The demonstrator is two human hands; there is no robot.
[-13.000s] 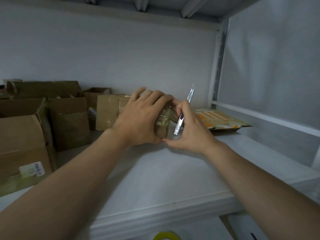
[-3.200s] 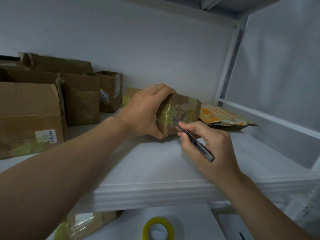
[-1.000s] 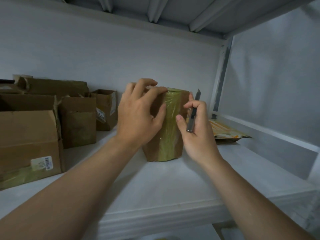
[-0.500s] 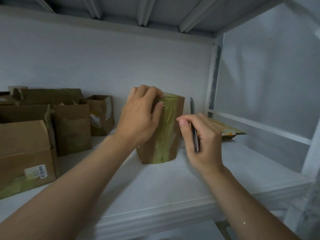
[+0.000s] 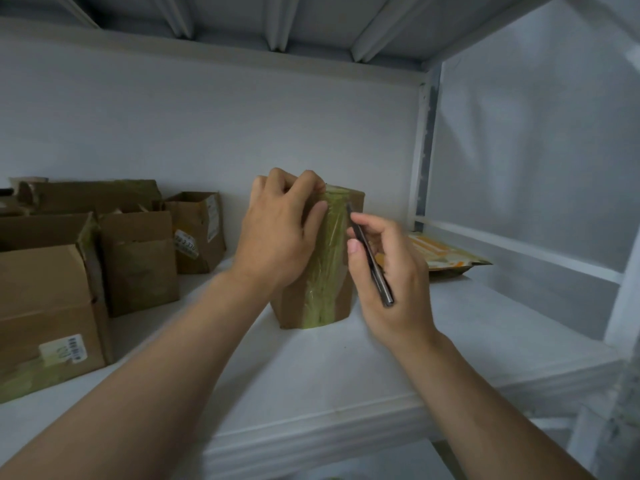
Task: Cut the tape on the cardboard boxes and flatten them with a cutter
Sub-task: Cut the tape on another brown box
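Note:
A small brown cardboard box (image 5: 341,299) stands on end on the white shelf (image 5: 346,368), with a strip of yellowish clear tape (image 5: 323,271) running down its near face. My left hand (image 5: 277,237) grips the box's top left, fingers curled over the upper edge. My right hand (image 5: 391,282) holds a thin dark cutter (image 5: 372,261) like a pen. Its tip rests at the upper part of the tape strip, close to my left fingertips.
Several brown cardboard boxes (image 5: 138,258) stand along the left of the shelf, the nearest (image 5: 48,317) bearing a barcode label. A flat orange-and-white mailer (image 5: 446,256) lies behind my right hand. A white upright post (image 5: 420,147) and a side rail bound the shelf on the right.
The box went from lying on its side to standing on end. Over the last second my right hand tilted the cutter and brought its tip onto the tape near the top.

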